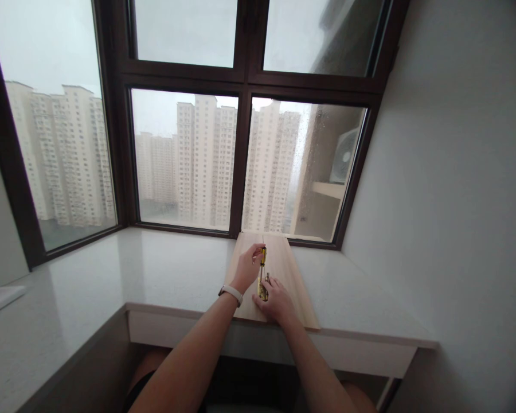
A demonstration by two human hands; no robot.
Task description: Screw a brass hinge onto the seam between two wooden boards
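A light wooden board [290, 269] lies on the white window-sill counter [163, 275], its near end reaching the counter's front edge. My left hand [248, 265] pinches the yellow-and-black handle of a screwdriver [263, 257] that stands upright over the board. Beside it, my right hand [277, 299] rests on the board with its fingers closed on a small metal part [263, 292] at the screwdriver's tip; what the part is I cannot make out. A pale watch band sits on my left wrist.
Dark-framed windows [241, 166] rise behind the counter, tower blocks outside. A white wall [447, 201] closes the right side. A flat white object [0, 298] lies at the counter's far left. Below the counter front edge [176, 312] is a dark recess with my legs.
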